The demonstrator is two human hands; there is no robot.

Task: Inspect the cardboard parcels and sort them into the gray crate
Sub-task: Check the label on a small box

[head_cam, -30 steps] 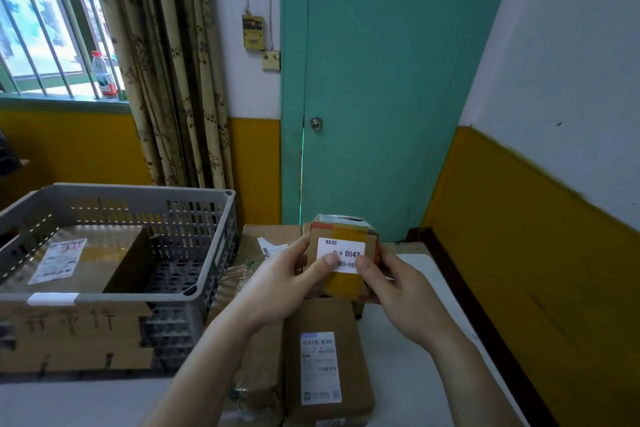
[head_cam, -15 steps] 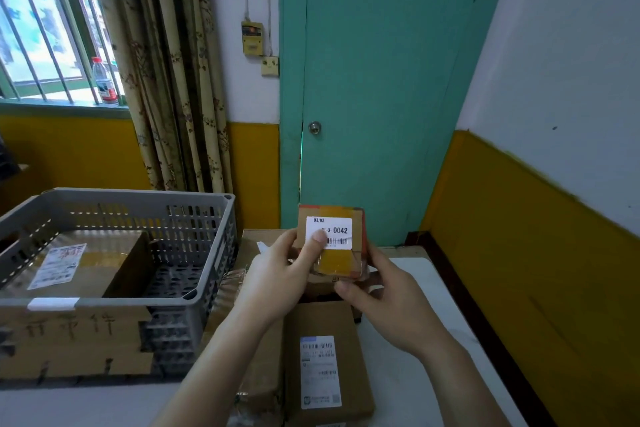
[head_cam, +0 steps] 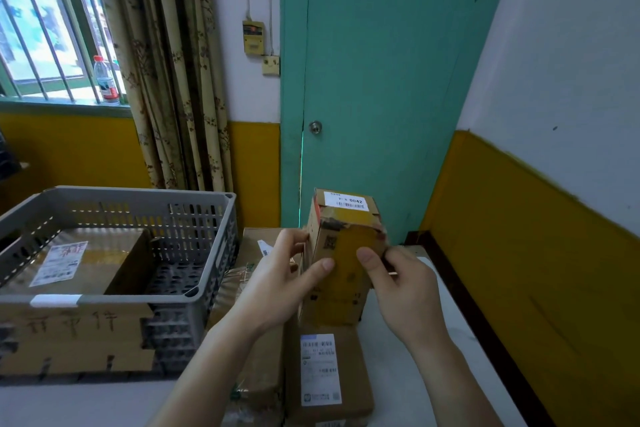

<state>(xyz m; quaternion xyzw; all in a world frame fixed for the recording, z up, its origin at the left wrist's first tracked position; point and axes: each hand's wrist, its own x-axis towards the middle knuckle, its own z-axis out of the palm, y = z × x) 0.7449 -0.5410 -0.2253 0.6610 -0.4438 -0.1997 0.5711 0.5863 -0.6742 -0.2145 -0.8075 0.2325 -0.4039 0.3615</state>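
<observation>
I hold a small cardboard parcel (head_cam: 341, 246) upright above the table, its yellow-taped face toward me and its white "0042" label on the top face. My left hand (head_cam: 280, 277) grips its left side with the thumb across the front. My right hand (head_cam: 398, 281) grips the right side, thumb on the yellow tape. The gray crate (head_cam: 138, 204) stands at the left and has one flat labelled parcel (head_cam: 79, 260) inside. Other parcels lie on the table beneath my hands, one with a white shipping label (head_cam: 329, 374).
A cardboard sign (head_cam: 72, 336) with handwritten characters leans on the crate's front wall. The white table (head_cam: 408, 357) ends at the yellow and white wall on the right. A teal door, curtains and a barred window with a bottle (head_cam: 105, 80) stand behind.
The parcel has been tipped and raised between my hands: the "0042" label that faced me now lies on the top face, and the long yellow-taped side faces me.
</observation>
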